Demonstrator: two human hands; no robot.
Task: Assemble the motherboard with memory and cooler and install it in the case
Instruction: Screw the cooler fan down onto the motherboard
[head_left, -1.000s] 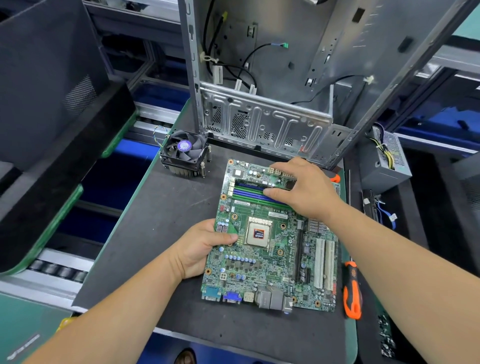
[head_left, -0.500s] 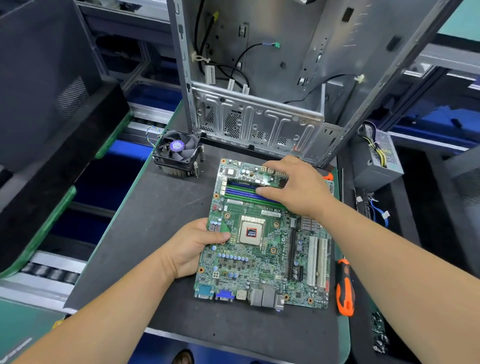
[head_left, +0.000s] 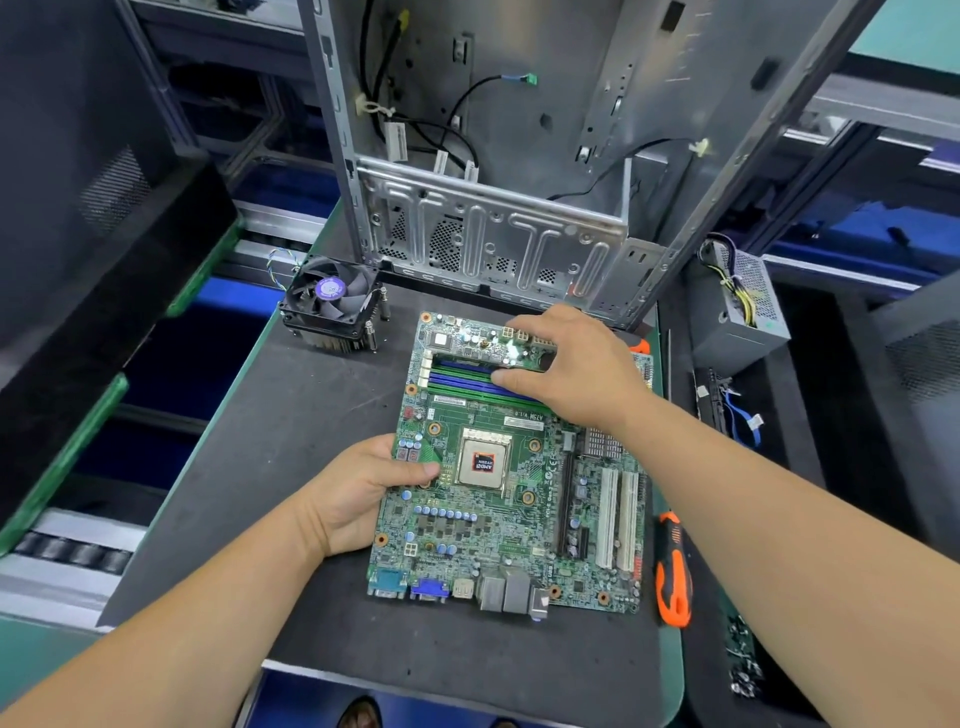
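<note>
Right hand (head_left: 576, 369) fingers flat over motherboard (head_left: 509, 525) memory slots (head_left: 462, 379)

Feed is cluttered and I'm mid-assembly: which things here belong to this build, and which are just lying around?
Part of the job:
- motherboard, gripped at its left edge by the left hand
- memory slots, right hand fingers on them
- cooler, loose on the mat
- case, open behind the board

Lying about:
- orange screwdriver
- power supply
- black side panel
</note>
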